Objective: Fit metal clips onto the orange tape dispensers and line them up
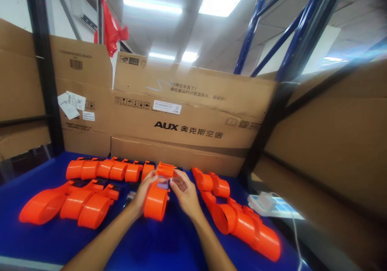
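where left grip faces right grip, orange part

Head view looks past hands (edges seem blurred).

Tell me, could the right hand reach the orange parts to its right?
Likely yes: only blue tabletop shows between the right hand and those orange parts, though it is busy at the held orange piece.

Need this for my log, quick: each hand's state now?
Left hand: holding an orange part.
Right hand: at its upper end; grip cannot be told.
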Demonstrator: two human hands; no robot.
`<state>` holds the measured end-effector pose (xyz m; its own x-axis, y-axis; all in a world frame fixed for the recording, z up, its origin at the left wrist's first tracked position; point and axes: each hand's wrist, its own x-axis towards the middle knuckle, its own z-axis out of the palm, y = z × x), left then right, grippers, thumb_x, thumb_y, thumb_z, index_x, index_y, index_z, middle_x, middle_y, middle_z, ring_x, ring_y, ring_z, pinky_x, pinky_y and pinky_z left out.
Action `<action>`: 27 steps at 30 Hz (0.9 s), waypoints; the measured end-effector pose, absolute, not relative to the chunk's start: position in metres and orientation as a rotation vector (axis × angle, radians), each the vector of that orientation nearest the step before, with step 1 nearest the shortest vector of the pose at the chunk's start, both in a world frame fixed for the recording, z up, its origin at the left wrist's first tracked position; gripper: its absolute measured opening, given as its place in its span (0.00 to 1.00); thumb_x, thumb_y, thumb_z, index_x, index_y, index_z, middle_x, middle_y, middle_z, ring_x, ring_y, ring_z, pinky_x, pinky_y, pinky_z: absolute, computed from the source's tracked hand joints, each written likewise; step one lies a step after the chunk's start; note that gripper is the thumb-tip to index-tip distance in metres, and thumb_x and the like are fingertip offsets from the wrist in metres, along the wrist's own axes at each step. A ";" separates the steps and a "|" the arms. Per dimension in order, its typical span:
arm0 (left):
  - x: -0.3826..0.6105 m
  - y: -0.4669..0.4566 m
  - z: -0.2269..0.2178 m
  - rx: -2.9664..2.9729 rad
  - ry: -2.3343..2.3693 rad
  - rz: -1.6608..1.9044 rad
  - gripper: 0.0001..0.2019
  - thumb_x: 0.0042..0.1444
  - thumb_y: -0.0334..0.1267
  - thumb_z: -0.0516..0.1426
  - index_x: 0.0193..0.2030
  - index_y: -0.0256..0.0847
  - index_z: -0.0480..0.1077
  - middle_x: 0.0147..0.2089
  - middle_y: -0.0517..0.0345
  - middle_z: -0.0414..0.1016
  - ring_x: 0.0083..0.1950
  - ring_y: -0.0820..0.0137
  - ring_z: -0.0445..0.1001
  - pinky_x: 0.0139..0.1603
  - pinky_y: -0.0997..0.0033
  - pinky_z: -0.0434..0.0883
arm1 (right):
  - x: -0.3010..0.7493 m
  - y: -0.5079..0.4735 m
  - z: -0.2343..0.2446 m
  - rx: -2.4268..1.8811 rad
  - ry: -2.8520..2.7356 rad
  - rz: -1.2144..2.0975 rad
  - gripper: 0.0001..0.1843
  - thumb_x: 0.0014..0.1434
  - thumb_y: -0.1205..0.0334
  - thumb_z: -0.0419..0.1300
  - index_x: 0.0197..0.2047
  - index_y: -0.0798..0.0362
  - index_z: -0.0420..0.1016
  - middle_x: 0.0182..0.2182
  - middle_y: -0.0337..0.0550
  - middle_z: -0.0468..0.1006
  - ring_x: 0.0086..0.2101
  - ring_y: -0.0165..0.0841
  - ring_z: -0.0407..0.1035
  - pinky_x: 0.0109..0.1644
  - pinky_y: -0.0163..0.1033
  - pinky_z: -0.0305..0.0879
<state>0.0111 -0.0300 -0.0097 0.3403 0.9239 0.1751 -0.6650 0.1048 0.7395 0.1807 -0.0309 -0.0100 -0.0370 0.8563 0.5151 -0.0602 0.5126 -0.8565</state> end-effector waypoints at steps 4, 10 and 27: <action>0.014 -0.034 -0.006 0.893 0.412 1.183 0.17 0.56 0.46 0.61 0.48 0.41 0.64 0.49 0.42 0.81 0.26 0.61 0.81 0.28 0.62 0.77 | 0.181 -0.029 -0.012 -0.793 -1.380 0.915 0.32 0.53 0.54 0.71 0.59 0.47 0.70 0.40 0.45 0.80 0.39 0.36 0.76 0.45 0.42 0.73; 0.017 -0.032 -0.006 0.937 0.556 1.278 0.22 0.52 0.47 0.64 0.50 0.39 0.68 0.46 0.44 0.82 0.34 0.59 0.82 0.35 0.62 0.76 | 0.190 -0.024 -0.008 -0.887 -1.329 0.828 0.17 0.54 0.49 0.69 0.37 0.54 0.79 0.30 0.45 0.81 0.32 0.37 0.75 0.37 0.40 0.71; 0.017 -0.028 -0.012 0.881 0.750 1.368 0.25 0.47 0.49 0.68 0.49 0.39 0.73 0.28 0.59 0.80 0.25 0.67 0.77 0.27 0.73 0.69 | 0.194 -0.023 -0.007 -0.831 -1.098 0.896 0.19 0.51 0.49 0.71 0.41 0.53 0.80 0.31 0.44 0.81 0.30 0.35 0.74 0.32 0.37 0.72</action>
<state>0.0175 -0.0278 -0.0115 0.0754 0.9959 0.0496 -0.4939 -0.0059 0.8695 0.1943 -0.0229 -0.0069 0.2021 0.9065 0.3706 -0.1817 0.4066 -0.8954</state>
